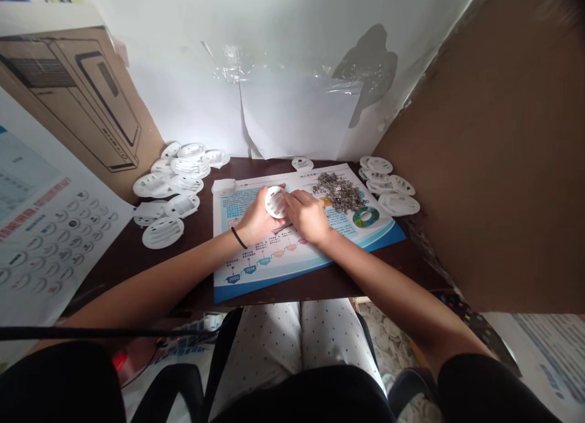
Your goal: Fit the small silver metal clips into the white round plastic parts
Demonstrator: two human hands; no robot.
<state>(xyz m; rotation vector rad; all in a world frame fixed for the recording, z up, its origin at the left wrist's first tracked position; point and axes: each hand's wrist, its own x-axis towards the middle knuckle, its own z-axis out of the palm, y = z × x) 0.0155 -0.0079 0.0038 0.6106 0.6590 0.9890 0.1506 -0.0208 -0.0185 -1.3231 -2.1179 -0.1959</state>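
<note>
A round white plastic disc [275, 202] with slots and ridges is held up over the printed sheet. My left hand [256, 219] grips it by the edge, fingers closed around its rim. My right hand [308, 216] is closed at the disc's right side, its fingertips against the disc face; whether a small part is pinched there I cannot make out. Beside my right hand lies a heap of small metal pieces [340, 192] on the printed sheet [292, 261]. A white plastic piece [225, 188] rests on the sheet's upper left corner.
More white discs are piled on the left [163, 233] and on the right [398, 203]; a single disc [302, 163] lies at the back. Cardboard walls [493, 155] and a white wall [292, 118] enclose the dark tabletop [196, 277]. A black cable [105, 333] crosses at lower left.
</note>
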